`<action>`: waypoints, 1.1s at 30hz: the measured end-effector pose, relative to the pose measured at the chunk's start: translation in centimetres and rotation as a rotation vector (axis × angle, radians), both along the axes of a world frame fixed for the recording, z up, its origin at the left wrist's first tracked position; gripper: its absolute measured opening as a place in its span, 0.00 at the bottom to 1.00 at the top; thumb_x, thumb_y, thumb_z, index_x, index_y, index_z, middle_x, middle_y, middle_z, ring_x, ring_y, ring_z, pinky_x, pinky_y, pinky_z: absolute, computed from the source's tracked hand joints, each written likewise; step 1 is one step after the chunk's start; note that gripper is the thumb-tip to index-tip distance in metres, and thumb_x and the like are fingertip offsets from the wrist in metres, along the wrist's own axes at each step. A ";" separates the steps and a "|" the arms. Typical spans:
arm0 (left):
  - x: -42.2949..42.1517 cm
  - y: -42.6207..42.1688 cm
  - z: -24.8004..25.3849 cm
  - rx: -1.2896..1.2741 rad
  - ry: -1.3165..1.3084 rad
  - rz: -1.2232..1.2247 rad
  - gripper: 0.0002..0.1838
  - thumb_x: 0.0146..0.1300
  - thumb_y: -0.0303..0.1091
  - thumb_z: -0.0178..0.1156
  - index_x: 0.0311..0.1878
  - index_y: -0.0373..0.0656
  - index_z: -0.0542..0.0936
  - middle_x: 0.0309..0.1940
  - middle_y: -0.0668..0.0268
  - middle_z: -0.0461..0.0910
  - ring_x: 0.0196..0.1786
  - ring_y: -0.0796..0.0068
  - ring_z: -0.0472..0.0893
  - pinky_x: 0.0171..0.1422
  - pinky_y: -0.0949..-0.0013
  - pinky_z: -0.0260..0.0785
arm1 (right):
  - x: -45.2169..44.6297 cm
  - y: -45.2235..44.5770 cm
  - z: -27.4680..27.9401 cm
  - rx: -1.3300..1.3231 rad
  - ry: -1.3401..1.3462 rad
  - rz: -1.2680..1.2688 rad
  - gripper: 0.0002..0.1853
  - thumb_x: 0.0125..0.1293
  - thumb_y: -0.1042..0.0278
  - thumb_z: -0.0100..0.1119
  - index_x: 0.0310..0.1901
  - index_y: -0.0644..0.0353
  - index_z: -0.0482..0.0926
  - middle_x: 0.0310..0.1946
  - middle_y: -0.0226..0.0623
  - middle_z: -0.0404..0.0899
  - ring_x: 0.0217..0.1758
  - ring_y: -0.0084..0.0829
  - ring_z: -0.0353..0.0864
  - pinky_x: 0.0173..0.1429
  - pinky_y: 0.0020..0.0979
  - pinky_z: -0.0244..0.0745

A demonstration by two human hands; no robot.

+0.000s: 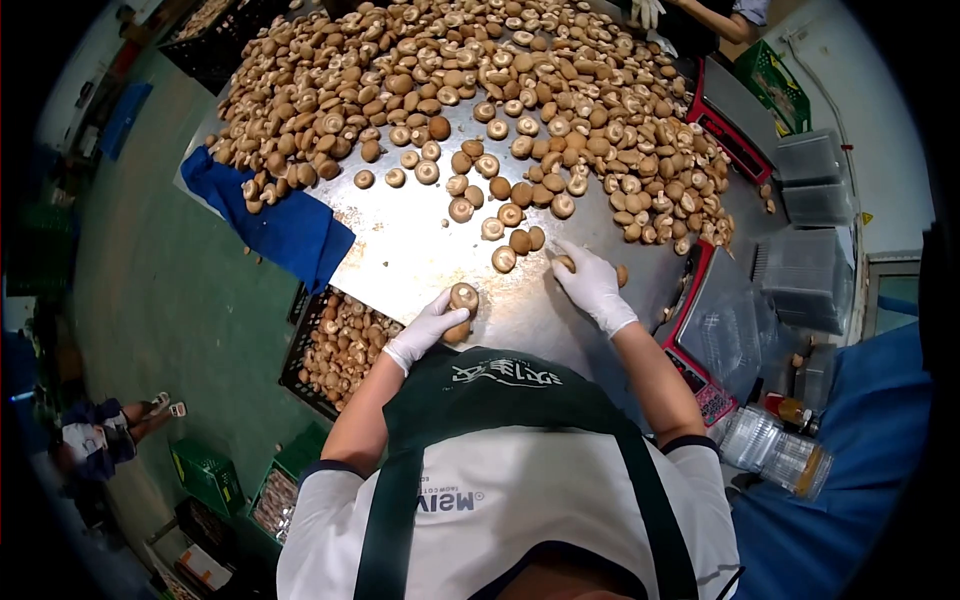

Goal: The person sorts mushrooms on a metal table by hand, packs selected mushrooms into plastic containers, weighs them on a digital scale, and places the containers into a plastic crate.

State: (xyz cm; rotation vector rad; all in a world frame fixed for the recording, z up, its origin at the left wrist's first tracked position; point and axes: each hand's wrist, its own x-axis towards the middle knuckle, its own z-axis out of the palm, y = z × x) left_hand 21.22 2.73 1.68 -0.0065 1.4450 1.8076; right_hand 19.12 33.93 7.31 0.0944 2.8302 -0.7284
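Note:
My left hand [428,328], in a white glove, is closed around shiitake mushrooms at the near edge of the metal table [400,250]. One pale-stemmed mushroom [463,297] shows above its fingers and a browner mushroom [457,332] below. Further right, my gloved right hand [592,285] reaches over the table with its fingers curled on a brown mushroom [566,263]. Another mushroom [622,275] lies just beyond that hand's outer side. Several loose mushrooms [504,259] rest in front of both hands, and a large heap [400,90] covers the far part of the table.
A blue cloth [265,225] hangs over the left edge. Below it stands a black crate of mushrooms [345,350]. To the right are a red scale [700,380], a second scale [735,140] and stacked clear plastic boxes [808,275]. Another person's gloved hand [647,12] appears at the far side.

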 end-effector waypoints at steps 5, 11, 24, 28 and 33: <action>-0.4 1.4 0.7 0.006 0.014 -0.076 0.33 0.69 0.40 0.61 0.73 0.40 0.63 0.64 0.64 0.72 0.64 0.73 0.72 0.68 0.69 0.65 | -3.2 -5.3 1.0 0.052 -0.201 -0.007 0.34 0.65 0.54 0.53 0.74 0.45 0.61 0.47 0.49 0.84 0.49 0.51 0.83 0.53 0.43 0.77; -0.2 1.6 0.5 0.031 0.021 0.043 0.31 0.69 0.37 0.61 0.71 0.39 0.65 0.61 0.64 0.73 0.63 0.75 0.71 0.70 0.70 0.62 | -2.8 -4.1 -3.3 -0.359 -0.194 -0.107 0.30 0.65 0.59 0.58 0.69 0.50 0.68 0.43 0.45 0.84 0.44 0.38 0.83 0.53 0.33 0.77; -3.1 16.8 12.0 0.235 0.359 -0.379 0.37 0.65 0.39 0.66 0.73 0.41 0.63 0.66 0.62 0.70 0.69 0.71 0.68 0.75 0.67 0.58 | 9.5 4.5 4.9 -1.385 0.329 -0.315 0.26 0.74 0.71 0.52 0.71 0.61 0.63 0.63 0.40 0.71 0.64 0.28 0.72 0.69 0.31 0.67; -2.5 26.7 15.5 0.368 0.471 -0.616 0.39 0.62 0.42 0.67 0.73 0.41 0.63 0.64 0.61 0.71 0.70 0.69 0.68 0.75 0.64 0.58 | 14.6 10.3 11.3 -1.043 0.537 -0.507 0.26 0.73 0.74 0.49 0.71 0.61 0.63 0.61 0.37 0.73 0.61 0.26 0.74 0.66 0.30 0.69; 0.6 40.0 16.8 0.477 1.164 -0.580 0.33 0.62 0.38 0.66 0.70 0.43 0.69 0.63 0.56 0.72 0.67 0.62 0.71 0.73 0.62 0.62 | 19.7 17.9 12.7 -0.608 0.841 -0.700 0.23 0.73 0.73 0.45 0.69 0.64 0.65 0.67 0.44 0.68 0.70 0.37 0.68 0.75 0.37 0.61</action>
